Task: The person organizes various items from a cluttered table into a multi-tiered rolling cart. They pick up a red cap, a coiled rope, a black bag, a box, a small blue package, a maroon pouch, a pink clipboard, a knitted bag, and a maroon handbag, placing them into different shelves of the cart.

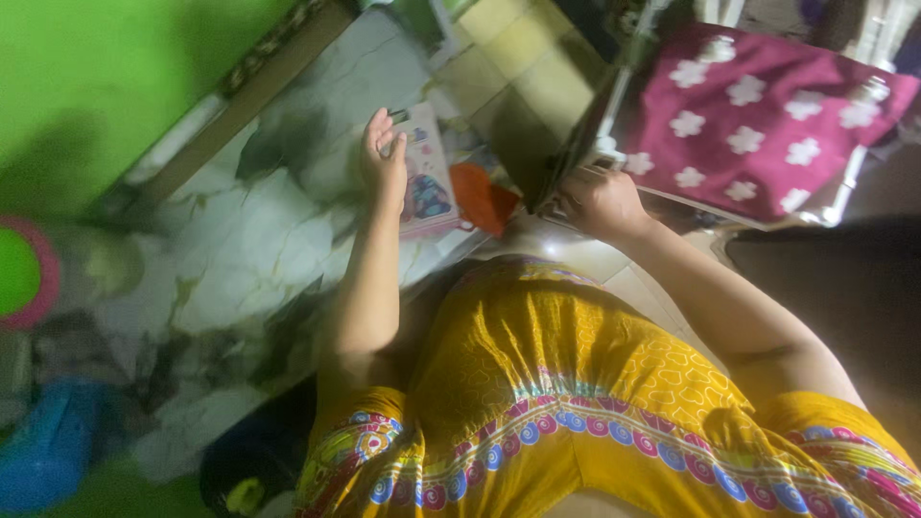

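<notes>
My left hand (pixel 382 161) reaches out over a white marble-patterned surface (pixel 259 240). Its fingers are spread and rest on the near edge of a flat pink and white printed packet (pixel 428 177). My right hand (pixel 600 201) is closed on the corner of a shiny metal frame (pixel 614 144). The frame carries a maroon cloth with white flowers (pixel 758 115). Below both arms, my yellow patterned dress (pixel 566 384) fills the lower part of the view.
An orange-red cloth (pixel 484 199) lies between the packet and the frame. A green wall (pixel 106 67) rises at the left. At the left edge sit a pink-rimmed green bowl (pixel 24 273) and a blue object (pixel 48 451). Beige tiles (pixel 518 67) lie beyond.
</notes>
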